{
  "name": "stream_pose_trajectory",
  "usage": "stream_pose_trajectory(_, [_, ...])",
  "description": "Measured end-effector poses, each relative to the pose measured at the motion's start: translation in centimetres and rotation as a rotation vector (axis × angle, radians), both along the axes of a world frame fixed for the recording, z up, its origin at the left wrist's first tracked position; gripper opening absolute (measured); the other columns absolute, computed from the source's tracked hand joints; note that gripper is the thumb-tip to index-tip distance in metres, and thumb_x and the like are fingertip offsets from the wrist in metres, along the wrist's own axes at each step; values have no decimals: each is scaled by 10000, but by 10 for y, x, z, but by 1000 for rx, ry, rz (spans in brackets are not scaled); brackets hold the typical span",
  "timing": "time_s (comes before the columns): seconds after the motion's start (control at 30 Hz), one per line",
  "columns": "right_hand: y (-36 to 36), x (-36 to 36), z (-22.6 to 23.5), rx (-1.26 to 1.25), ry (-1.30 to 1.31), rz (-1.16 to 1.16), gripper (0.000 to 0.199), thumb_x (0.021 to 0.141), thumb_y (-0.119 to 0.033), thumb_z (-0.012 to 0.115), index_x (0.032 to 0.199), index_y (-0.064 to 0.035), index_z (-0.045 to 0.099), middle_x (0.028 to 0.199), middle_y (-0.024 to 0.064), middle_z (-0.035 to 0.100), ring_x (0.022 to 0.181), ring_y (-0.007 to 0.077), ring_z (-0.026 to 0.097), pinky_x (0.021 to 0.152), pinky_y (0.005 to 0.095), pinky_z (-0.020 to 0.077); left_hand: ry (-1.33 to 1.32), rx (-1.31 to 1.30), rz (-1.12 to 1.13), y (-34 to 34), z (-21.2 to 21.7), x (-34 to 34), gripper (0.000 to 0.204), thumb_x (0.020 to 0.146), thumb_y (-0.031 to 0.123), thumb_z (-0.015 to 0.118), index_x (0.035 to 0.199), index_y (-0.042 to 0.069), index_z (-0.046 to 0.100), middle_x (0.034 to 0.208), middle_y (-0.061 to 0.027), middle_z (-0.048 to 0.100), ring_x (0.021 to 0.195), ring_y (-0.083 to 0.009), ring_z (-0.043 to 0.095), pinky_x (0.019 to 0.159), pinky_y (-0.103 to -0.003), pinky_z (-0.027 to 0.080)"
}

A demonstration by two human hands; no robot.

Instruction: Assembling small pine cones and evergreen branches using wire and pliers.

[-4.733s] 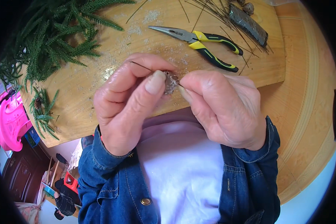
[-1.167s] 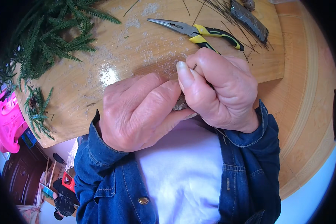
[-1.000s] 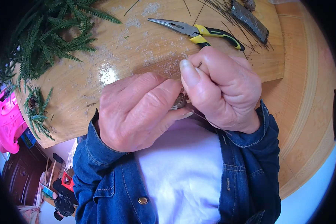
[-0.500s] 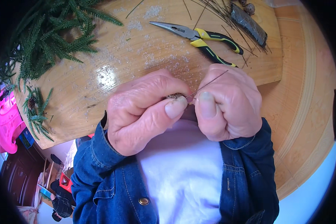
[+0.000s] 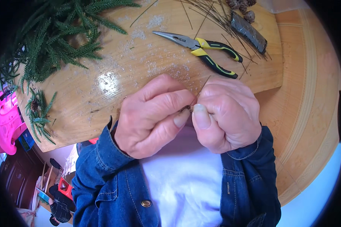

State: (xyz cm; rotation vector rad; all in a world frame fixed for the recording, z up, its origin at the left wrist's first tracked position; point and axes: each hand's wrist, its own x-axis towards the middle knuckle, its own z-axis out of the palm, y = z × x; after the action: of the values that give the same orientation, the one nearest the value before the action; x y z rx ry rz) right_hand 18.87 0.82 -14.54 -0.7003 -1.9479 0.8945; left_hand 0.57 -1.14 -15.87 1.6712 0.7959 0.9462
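My left hand [image 5: 152, 118] is closed, thumb and forefinger pinching a small brown pine cone [image 5: 185, 108] that is nearly all hidden by the fingers. Right beside it, my right hand [image 5: 231, 116] is curled shut on a thin dark wire [image 5: 205, 84], whose free end sticks up past the knuckles. The fingertips of both hands meet in front of my chest, over the near table edge. Beyond them on the table [image 5: 129, 81] lie long-nose pliers [image 5: 195, 45] with yellow and black handles, their jaws slightly apart.
Green artificial pine sprigs [image 5: 60, 38] are heaped at the far left; a smaller sprig with a cone [image 5: 36, 108] lies nearer. Loose wires [image 5: 212, 17], a dark wrapped bundle [image 5: 248, 32] and pine cones [image 5: 249, 16] sit at the far right. Clear grains [image 5: 155, 21] are scattered about. A pink chair [image 5: 9, 125] stands left.
My right hand has turned and drawn in against the left. The wire end now points more steeply upward, and less of the pine cone shows. The pliers stay on the table.
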Motion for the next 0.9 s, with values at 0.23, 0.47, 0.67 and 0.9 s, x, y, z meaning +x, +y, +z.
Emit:
stream_pose_trajectory(0.23, [2, 2, 8, 122, -125, 39, 103, 787, -5, 651, 821, -8, 553, 625, 83, 541, 505, 216, 505, 461, 308, 394, -79, -158, -65, -1, 11, -9, 203, 896, 83, 535, 1036, -57, 580, 895, -158, 566, 814, -268, 567, 739, -319, 458])
stream_pose_trajectory(0.47, [-3, 1, 5, -52, -36, 26, 204, 755, -32, 728, 920, -14, 608, 771, 101, 613, 636, 192, 549, 541, 274, 432, -160, -373, -77, -8, 12, -13, 238, 912, 129, 514, 1048, -55, 580, 874, -143, 572, 815, -254, 565, 733, -322, 442])
stream_pose_trajectory(0.67, [-6, 8, 8, -302, -72, 34, 232, 739, -57, 741, 950, -52, 645, 846, 78, 628, 688, 196, 540, 639, 272, 445, -207, -370, -112, -10, 7, -14, 256, 911, 129, 511, 1061, -67, 576, 851, -131, 569, 756, -238, 555, 709, -326, 431])
stream_pose_trajectory(0.9, [16, 13, 6, 245, -226, 112, 240, 633, -92, 733, 860, -74, 656, 820, 32, 604, 720, 207, 498, 710, 365, 401, -172, -452, -116, -5, 12, -13, 265, 910, 134, 520, 1067, -73, 572, 823, -118, 548, 708, -220, 536, 678, -311, 422])
